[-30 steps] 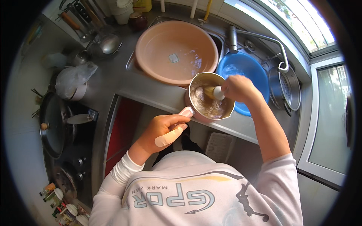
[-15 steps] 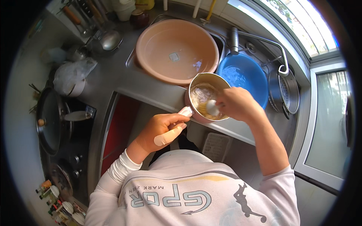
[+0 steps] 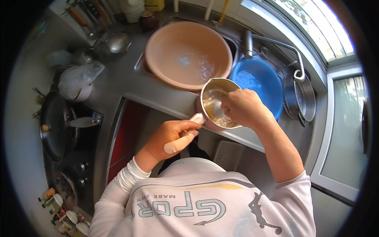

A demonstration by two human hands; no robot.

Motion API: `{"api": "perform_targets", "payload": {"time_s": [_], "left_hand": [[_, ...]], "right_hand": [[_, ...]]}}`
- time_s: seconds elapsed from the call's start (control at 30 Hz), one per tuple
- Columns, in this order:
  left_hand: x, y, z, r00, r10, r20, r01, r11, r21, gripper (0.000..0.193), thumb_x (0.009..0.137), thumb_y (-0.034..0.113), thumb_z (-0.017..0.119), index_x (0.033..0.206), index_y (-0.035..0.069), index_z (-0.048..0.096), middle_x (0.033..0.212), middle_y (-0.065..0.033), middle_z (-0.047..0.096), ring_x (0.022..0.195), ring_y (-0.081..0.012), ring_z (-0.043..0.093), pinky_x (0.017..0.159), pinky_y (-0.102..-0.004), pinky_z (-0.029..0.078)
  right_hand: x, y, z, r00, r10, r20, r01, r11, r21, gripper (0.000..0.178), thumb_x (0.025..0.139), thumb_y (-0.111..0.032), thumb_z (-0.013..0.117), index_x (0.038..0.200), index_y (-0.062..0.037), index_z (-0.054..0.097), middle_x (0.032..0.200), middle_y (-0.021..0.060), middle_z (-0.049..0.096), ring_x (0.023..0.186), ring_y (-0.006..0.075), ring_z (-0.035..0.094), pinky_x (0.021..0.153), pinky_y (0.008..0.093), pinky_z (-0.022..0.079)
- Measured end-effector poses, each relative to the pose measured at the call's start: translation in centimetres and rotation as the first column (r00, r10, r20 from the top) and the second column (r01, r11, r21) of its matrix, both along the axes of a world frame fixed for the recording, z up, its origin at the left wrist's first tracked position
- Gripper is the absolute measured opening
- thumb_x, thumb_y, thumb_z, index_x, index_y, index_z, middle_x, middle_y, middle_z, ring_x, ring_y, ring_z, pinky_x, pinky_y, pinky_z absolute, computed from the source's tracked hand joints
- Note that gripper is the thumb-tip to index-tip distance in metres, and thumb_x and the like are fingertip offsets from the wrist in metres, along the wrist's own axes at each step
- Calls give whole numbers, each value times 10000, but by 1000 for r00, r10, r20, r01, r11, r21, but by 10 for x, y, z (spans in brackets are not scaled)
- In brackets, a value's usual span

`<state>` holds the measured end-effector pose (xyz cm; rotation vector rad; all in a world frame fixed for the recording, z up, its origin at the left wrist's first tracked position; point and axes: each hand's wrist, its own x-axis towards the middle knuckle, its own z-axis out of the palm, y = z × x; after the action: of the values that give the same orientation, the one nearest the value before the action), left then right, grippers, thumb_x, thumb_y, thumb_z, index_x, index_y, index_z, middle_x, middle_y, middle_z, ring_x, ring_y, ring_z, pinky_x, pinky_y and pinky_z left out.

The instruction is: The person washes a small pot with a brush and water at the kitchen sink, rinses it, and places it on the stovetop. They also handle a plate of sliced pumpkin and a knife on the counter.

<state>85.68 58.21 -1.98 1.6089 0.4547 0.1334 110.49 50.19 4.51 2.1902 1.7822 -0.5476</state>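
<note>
Right now, the left hand (image 3: 173, 136) is wrapped around the pale pink handle (image 3: 198, 118) of a spouted saucepan (image 3: 221, 84), fingers curled beneath and thumb laid along it. The saucepan sits at the counter's front edge, just before a peach plastic basin (image 3: 164, 51) and a blue plastic basin (image 3: 272, 79); whether its base touches the counter (image 3: 114, 81), I cannot tell. The right hand (image 3: 246, 108) reaches over the rim, fingers bent together around a white-knobbed brush (image 3: 217, 108), partly blurred, with yellowish bristles down in the cloudy liquid inside. Exactly how the fingertips close on the knob is hidden. Beyond the blue basin stands a metal faucet (image 3: 249, 44); to its right sits a steel colander (image 3: 302, 96).
</note>
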Motion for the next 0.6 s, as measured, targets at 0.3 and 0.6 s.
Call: {"api": "perform_targets", "payload": {"time_s": [0.3, 0.6], "left_hand": [[-3, -2, -3, 998, -52, 23, 51, 998, 47, 267, 1010, 76, 596, 1242, -9, 697, 1029, -98, 748, 877, -127, 691, 786, -262, 552], [-3, -2, -6, 999, -35, 13, 34, 997, 65, 249, 992, 76, 625, 1207, -17, 710, 987, -91, 752, 818, -110, 682, 719, -249, 538]], "right_hand": [[42, -34, -22, 954, -209, 214, 231, 970, -83, 127, 871, -214, 693, 881, -154, 805, 864, 114, 767, 834, 320, 747, 740, 442, 590], [17, 28, -24, 983, -118, 138, 99, 985, 141, 112, 829, -107, 677, 848, -55, 775, 852, 174, 751, 804, 329, 750, 685, 431, 590]]}}
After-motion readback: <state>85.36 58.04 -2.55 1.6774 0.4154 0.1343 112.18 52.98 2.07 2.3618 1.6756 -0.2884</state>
